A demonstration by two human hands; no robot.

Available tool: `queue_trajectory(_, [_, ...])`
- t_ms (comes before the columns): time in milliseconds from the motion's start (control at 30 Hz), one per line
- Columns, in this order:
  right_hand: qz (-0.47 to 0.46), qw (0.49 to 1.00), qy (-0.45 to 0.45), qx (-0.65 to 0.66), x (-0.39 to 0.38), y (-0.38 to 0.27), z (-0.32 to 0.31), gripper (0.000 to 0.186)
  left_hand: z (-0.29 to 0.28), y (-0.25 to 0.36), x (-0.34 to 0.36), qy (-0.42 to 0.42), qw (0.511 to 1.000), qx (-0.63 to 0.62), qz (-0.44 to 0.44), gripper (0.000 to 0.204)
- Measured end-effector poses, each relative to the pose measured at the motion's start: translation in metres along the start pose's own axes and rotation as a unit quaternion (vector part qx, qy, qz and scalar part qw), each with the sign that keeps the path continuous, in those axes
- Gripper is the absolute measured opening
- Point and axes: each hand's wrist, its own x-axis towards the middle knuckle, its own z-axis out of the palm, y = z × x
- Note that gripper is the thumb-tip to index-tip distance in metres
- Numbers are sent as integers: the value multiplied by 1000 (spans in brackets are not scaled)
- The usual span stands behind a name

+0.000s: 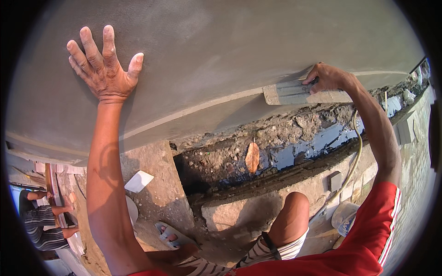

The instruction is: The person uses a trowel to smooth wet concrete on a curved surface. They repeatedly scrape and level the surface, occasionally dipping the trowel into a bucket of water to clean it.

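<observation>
My left hand point(105, 69) lies flat against the smooth grey plastered wall point(198, 50), fingers spread, holding nothing. Over on the right, my right hand point(328, 77) is wrapped round the handle of a plastering trowel point(283, 93). The trowel's long flat blade rests along the wall's lower part, by a pale ledge line point(184, 112) that runs across the plaster. Its handle is mostly hidden by my fingers.
Below the wall runs a ditch with dark water point(299, 152) and a dry brown leaf point(252, 157). A hose point(353, 170), a bucket point(344, 216) and a white flat piece point(139, 181) lie nearer me. Another person point(43, 216) sits at far left.
</observation>
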Motion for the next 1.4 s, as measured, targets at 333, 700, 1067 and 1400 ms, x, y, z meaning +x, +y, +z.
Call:
queue_trajectory(333, [24, 998, 54, -17, -64, 26, -41, 45, 0, 0, -1, 7, 1000, 9, -3, 85])
queue_trajectory(700, [14, 1000, 15, 9, -9, 29, -14, 50, 2, -2, 0, 18, 1000, 13, 11, 85])
queue_trajectory(1067, [57, 998, 11, 23, -22, 95, -13, 48, -2, -1, 2, 6, 1000, 23, 7, 85])
queue_trajectory(1400, [112, 917, 217, 316, -177, 78, 59, 61, 0, 0, -1, 5, 1000, -3, -6, 85])
